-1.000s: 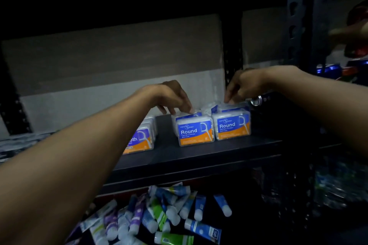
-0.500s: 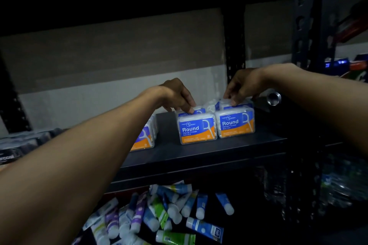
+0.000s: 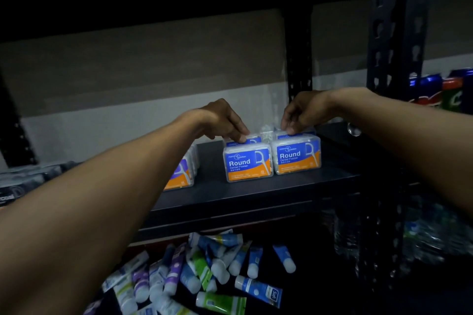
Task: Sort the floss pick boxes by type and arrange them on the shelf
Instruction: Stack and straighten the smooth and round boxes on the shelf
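Two clear floss pick boxes with blue and orange "Round" labels stand side by side on the dark shelf [image 3: 256, 194]: the left Round box [image 3: 247, 164] and the right Round box [image 3: 297, 156]. More Round boxes stand in rows behind them. My left hand [image 3: 223, 121] reaches over the left row, its fingertips pressing on the box behind the front one. Over the right row, my right hand [image 3: 304, 112] touches the top of the second box with bent fingers. A row of purple-labelled floss boxes [image 3: 183, 174] stands further left, half hidden by my left forearm.
A black perforated upright [image 3: 394, 33] rises at the right, a second post [image 3: 298, 59] behind the boxes. Drink cans [image 3: 445, 92] sit on the neighbouring shelf. Several toothpaste tubes [image 3: 204, 271] lie heaped on the lower shelf. Dark packets [image 3: 23, 181] lie at far left.
Both hands stay on the back Round boxes, pressed a little closer down on them. The camera has drifted, shifting the scene slightly. The boxes keep their places.
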